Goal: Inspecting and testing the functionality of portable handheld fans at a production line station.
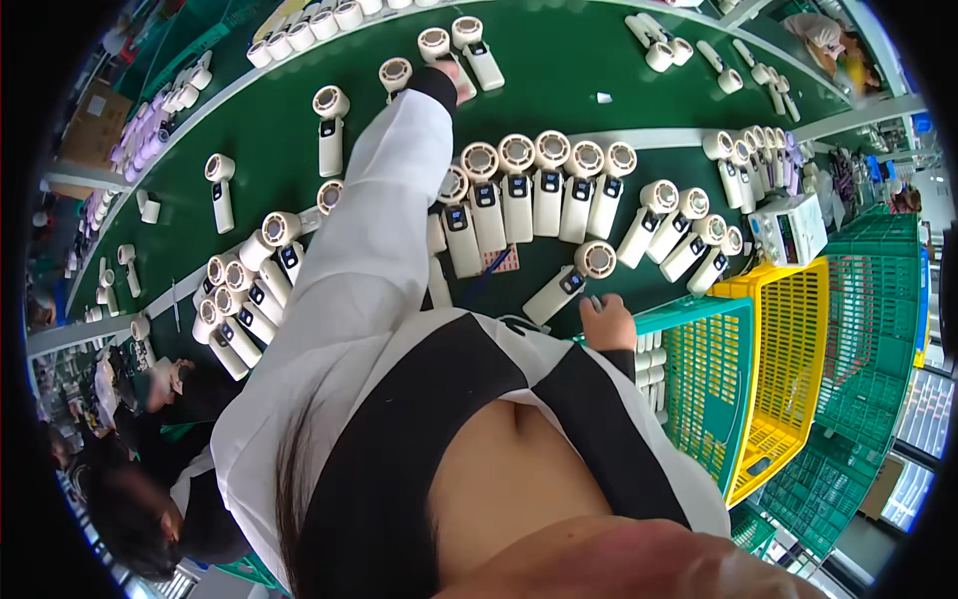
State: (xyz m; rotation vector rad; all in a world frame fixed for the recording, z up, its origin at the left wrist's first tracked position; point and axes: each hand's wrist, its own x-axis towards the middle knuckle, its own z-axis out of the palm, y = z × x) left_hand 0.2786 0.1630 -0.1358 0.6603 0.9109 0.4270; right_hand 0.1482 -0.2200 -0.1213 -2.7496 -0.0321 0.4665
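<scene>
My left arm stretches across the green bench. At its far side, my left hand [461, 82] is closed around the handle of a white handheld fan [434, 42]; the cuff partly hides the fingers. Another white fan [480, 58] lies just right of that hand. Close to my body, my right hand [607, 323] has its fingers curled; whatever is in them, if anything, is hidden. Beside it a fan [559, 292] with a round head and a small dark display lies slanted. Beyond that, several fans [517, 190] form a curved row.
More fans [244, 290] lie in a group at left. A green basket [704, 374] holding white pieces stands at my right, beside a yellow basket [788, 369] and stacked green crates [868, 309]. A white box-shaped device [788, 232] sits behind them. Another person [165, 479] is at the lower left.
</scene>
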